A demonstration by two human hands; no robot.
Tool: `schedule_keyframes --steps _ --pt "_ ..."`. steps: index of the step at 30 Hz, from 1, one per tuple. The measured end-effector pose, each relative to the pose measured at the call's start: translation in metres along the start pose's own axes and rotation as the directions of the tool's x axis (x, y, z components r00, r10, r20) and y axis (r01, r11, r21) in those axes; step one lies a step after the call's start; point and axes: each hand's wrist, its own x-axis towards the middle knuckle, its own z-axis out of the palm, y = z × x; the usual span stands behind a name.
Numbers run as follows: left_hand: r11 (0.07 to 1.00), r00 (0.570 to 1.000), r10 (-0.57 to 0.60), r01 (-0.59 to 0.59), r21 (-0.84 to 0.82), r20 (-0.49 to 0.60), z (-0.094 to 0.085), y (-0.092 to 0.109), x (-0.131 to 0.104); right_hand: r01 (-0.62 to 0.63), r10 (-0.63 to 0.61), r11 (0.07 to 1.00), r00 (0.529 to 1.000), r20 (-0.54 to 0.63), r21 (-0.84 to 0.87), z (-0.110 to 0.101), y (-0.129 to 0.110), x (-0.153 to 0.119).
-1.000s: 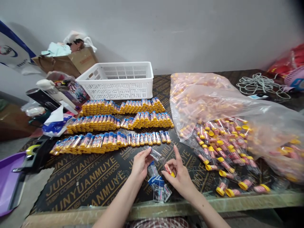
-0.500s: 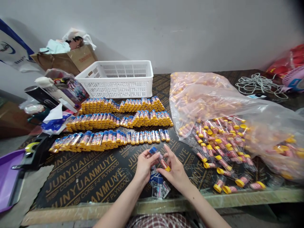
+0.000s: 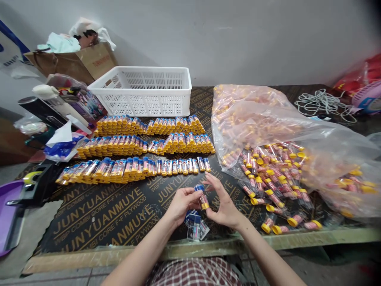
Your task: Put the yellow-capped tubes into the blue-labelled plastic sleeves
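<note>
My left hand [image 3: 182, 204] pinches a small clear tube [image 3: 203, 200] with a yellow cap, reddish contents and a blue label band at its upper end. Around the tube's other side, my right hand [image 3: 222, 204] has its fingers spread, its thumb close to the yellow cap; whether it touches is hard to tell. Below both hands lies a small pile of flat blue-edged labels [image 3: 195, 227] on the dark plywood table [image 3: 119, 212]. Labelled tubes [image 3: 184, 166] stand in a row just beyond my hands.
Stacked labelled tubes [image 3: 113, 146] form more rows at the left. Behind them stands a white basket [image 3: 149, 101]. A big plastic bag [image 3: 253, 107] spills loose yellow-capped tubes [image 3: 274, 182] at the right. Bottles, a paper bag [image 3: 74, 63] and a purple dustpan [image 3: 12, 214] sit at the left.
The tube has turned more upright in my left hand. My right thumb has shifted away from under the cap, with its fingers still spread. The view has tilted slightly.
</note>
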Motion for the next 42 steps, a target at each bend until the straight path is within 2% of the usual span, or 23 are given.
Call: schedule_keyframes --steps 2,5,12,21,25,27,29,30,31,32,33,34,36,37,39,42 --pt "1.000 1.000 -0.010 0.011 -0.013 0.029 0.000 -0.001 -0.001 -0.010 0.006 0.996 0.999 0.051 0.083 0.000 -0.001 0.000" --pt "0.999 0.999 -0.019 0.020 -0.040 0.035 0.001 -0.002 -0.001 -0.025 0.014 0.986 0.998 0.064 0.162 0.001 0.000 -0.001" --pt "0.997 1.000 -0.018 0.018 -0.079 -0.004 0.003 -0.003 0.000 -0.076 0.069 0.956 0.997 0.036 0.282 0.005 0.000 -0.001" --pt "0.996 0.994 0.032 -0.041 -0.084 -0.109 0.005 -0.001 -0.004 -0.085 0.083 0.905 0.996 0.023 0.416 0.008 0.001 0.005" --pt "0.996 0.991 0.039 -0.049 -0.079 -0.125 0.007 -0.002 -0.004 -0.083 0.084 0.903 0.996 0.015 0.422 0.012 -0.003 0.003" --pt "0.997 0.994 0.047 -0.052 -0.052 -0.099 0.004 -0.003 -0.002 -0.069 0.066 0.914 0.998 0.021 0.400 0.011 -0.001 0.004" --pt "0.996 0.994 0.075 -0.071 0.054 -0.084 -0.005 -0.003 0.003 -0.045 0.042 0.954 0.999 0.018 0.298 0.003 0.008 0.010" --pt "0.981 0.987 0.120 -0.101 0.168 -0.104 -0.012 -0.004 0.006 -0.035 0.034 0.984 0.999 0.007 0.177 -0.003 0.016 0.015" --pt "0.935 0.972 0.188 -0.134 0.328 -0.139 -0.020 -0.004 0.009 -0.030 0.030 0.999 1.000 -0.007 0.023 -0.012 0.026 0.022" --pt "0.843 0.946 0.276 -0.153 0.515 -0.170 -0.028 -0.005 0.011 -0.032 0.029 0.989 0.999 -0.027 -0.145 -0.021 0.038 0.030" --pt "0.705 0.914 0.363 -0.142 0.695 -0.181 -0.037 -0.006 0.014 -0.044 0.034 0.947 0.999 -0.036 -0.318 -0.031 0.050 0.038" --pt "0.543 0.890 0.425 -0.105 0.833 -0.165 -0.045 -0.008 0.016 -0.052 0.041 0.913 0.999 -0.036 -0.405 -0.040 0.063 0.048" --pt "0.267 0.884 0.455 -0.021 0.964 -0.107 -0.057 -0.012 0.018 -0.050 0.054 0.864 0.999 -0.006 -0.501 -0.053 0.084 0.064" --pt "0.183 0.893 0.443 0.002 0.983 -0.084 -0.061 -0.014 0.018 -0.040 0.058 0.852 0.998 0.019 -0.522 -0.056 0.092 0.070" --pt "0.098 0.904 0.424 0.021 0.995 -0.061 -0.064 -0.018 0.019 -0.012 0.069 0.817 0.995 0.078 -0.577 -0.056 0.100 0.079" --pt "0.053 0.911 0.408 0.039 0.998 -0.057 -0.063 -0.020 0.020 0.013 0.096 0.755 0.987 0.130 -0.655 -0.049 0.099 0.081"
